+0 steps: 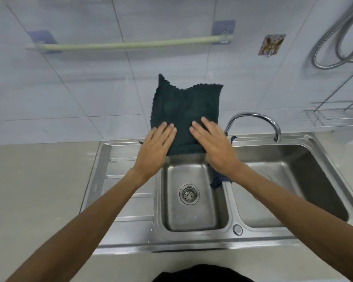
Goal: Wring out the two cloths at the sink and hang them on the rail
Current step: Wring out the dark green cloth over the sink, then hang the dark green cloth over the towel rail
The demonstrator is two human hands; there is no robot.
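A dark green cloth (188, 106) with a scalloped edge is spread out flat in the air over the back of the sink (130, 247), its top edge standing up against the wall tiles. My left hand (155, 147) holds its lower left part and my right hand (214, 147) its lower right, fingers laid flat on the front. A second, dark blue cloth (216, 183) lies on the divider between the two basins, mostly hidden under my right wrist. The pale green rail (130, 45) is on the wall above, with nothing on it.
A curved chrome tap (253, 116) stands behind the divider, right of the cloth. The small basin has a drain strainer (189, 194); a larger basin lies to the right. A wire rack (338, 117), a shower hose (334, 43) and a patterned wall hook (271, 44) are at the right.
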